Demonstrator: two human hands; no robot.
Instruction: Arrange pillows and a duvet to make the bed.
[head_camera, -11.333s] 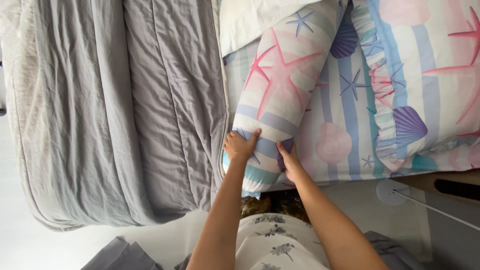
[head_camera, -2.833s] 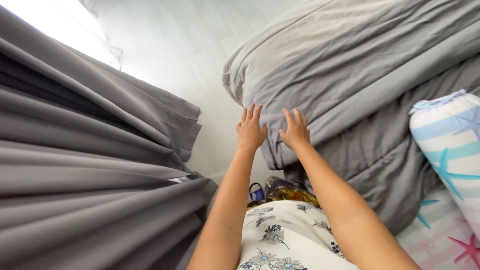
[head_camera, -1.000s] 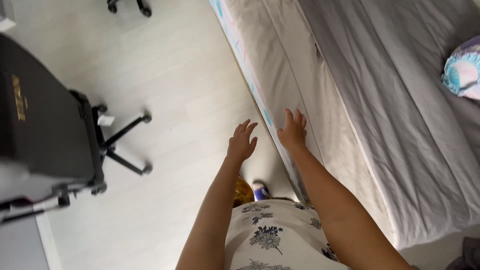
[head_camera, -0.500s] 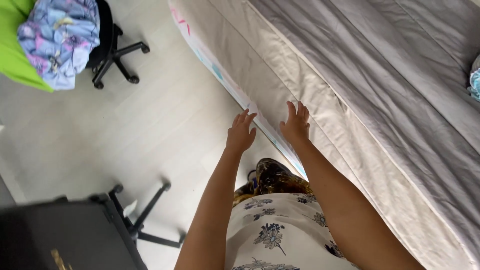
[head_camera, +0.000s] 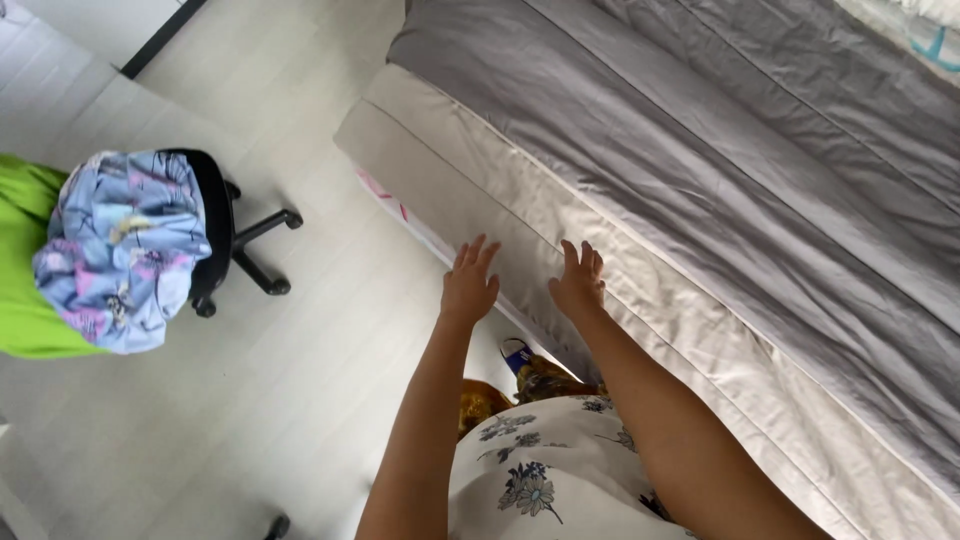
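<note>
Lying along the near edge of the bed, the grey quilt (head_camera: 700, 170) is running with its long axis diagonally through the view, from the upper left corner down toward the lower right, and its pale beige border (head_camera: 520, 215) is hanging over the side nearest the person. Both hands are reaching out to that border with fingers spread and grasping nothing: the right hand (head_camera: 578, 284) is resting flat on the beige cloth, palm down, apparently pressing it smooth, while the left hand (head_camera: 470, 285) is hovering at the edge where the cloth is dropping toward the floor, and whether it is touching cannot be told. A strip of patterned sheet (head_camera: 392, 200) is peeking out under the border. Further out, on the pale floor (head_camera: 300, 400), a black swivel chair (head_camera: 235, 245) is standing well apart from the bed, carrying a blue patterned bundle (head_camera: 125, 250) beside something bright green (head_camera: 25, 270).
</note>
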